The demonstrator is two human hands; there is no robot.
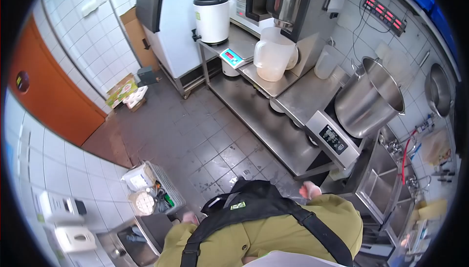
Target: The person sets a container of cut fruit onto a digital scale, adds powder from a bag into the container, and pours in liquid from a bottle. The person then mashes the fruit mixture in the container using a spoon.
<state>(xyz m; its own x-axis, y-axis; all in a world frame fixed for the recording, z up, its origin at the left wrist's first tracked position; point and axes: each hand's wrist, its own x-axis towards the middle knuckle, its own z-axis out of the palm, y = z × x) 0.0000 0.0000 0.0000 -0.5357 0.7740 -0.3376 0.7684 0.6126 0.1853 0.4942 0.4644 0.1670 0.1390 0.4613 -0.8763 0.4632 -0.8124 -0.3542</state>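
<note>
Both arms hang at the sides of the olive shirt and black apron (254,206). My right hand (309,190) shows beside the apron, near the lower end of the steel counter; its fingers are small and blurred. Only part of my left hand (191,217) is visible past the left sleeve, close to the small sink. Nothing can be made out in either hand. A large steel pot (369,98) stands on an induction cooker (333,140) at the right. On the counter, a translucent plastic jug (274,54) sits left of the pot.
A white dispenser (212,19) and a digital scale (231,58) are at the counter's far end. Sinks (378,181) lie at the right. A basket (168,189) of items stands at the left. Wet floor tiles (222,159) extend toward an orange door (58,86).
</note>
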